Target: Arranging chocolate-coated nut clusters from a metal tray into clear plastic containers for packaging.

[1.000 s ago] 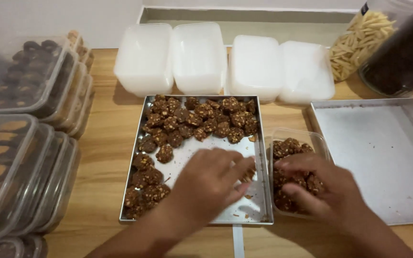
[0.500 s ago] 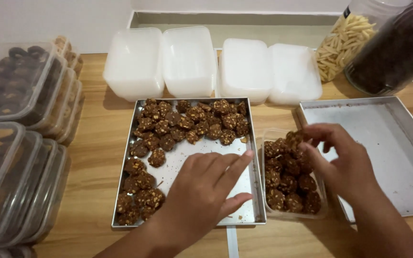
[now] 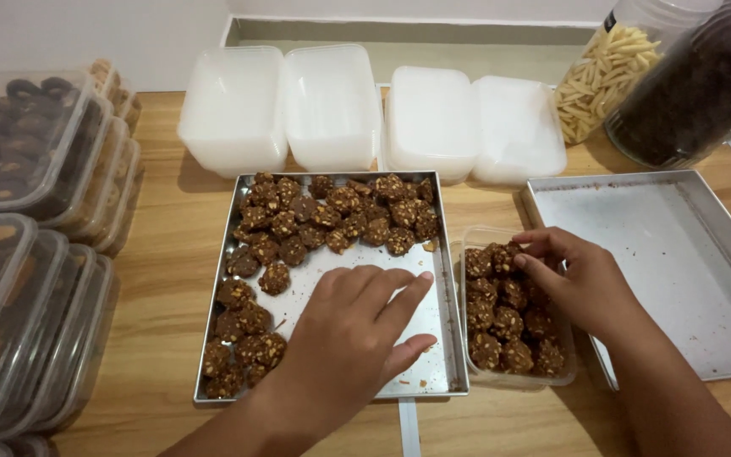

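Now the left hand (image 3: 357, 326) lies flat, fingers spread and empty, on the bare part of the metal baking tray (image 3: 442, 338), seemingly steadying it. Chocolate nut cookies (image 3: 332, 216) crowd the tray's far and left sides. Just right, the right hand (image 3: 573, 283) pinches narrowly at a cookie in the nearly full clear plastic container (image 3: 513, 317), packing them close.

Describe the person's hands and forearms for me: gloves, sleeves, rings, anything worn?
Both hands are bare. The left hand and right hand wear no gloves, and no rings show on the fingers. Both forearms are uncovered as far as the picture's lower edge, with no sleeve, cuff, watch or bracelet in view. Nails look short and unpainted, though they are small in the picture.
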